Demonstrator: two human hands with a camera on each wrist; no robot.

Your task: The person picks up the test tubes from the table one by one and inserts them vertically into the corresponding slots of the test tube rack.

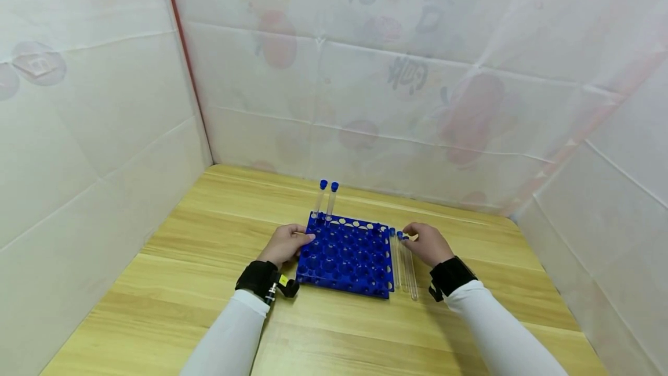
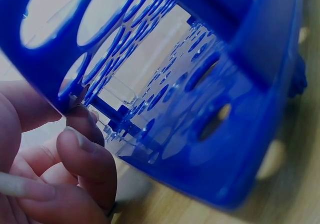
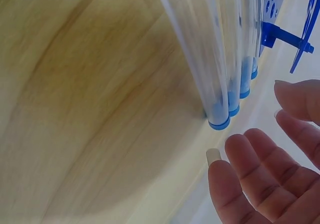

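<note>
A blue test-tube rack (image 1: 347,257) sits on the wooden table (image 1: 209,219). Two clear tubes with blue caps (image 1: 325,199) stand upright in its far left corner. Three more capped tubes (image 1: 404,263) lie side by side on the table along the rack's right side. My left hand (image 1: 286,243) holds the rack's left edge; in the left wrist view its curled fingertips (image 2: 82,149) pinch the edge of the rack (image 2: 225,109). My right hand (image 1: 428,242) hovers by the lying tubes' caps (image 3: 220,119), with fingers (image 3: 265,169) loose, a small gap away and holding nothing.
White sheeted walls (image 1: 365,74) close in the table on the left, back and right. Bare wood lies in front of the rack and on both sides of it. Most of the rack's holes hold no tube.
</note>
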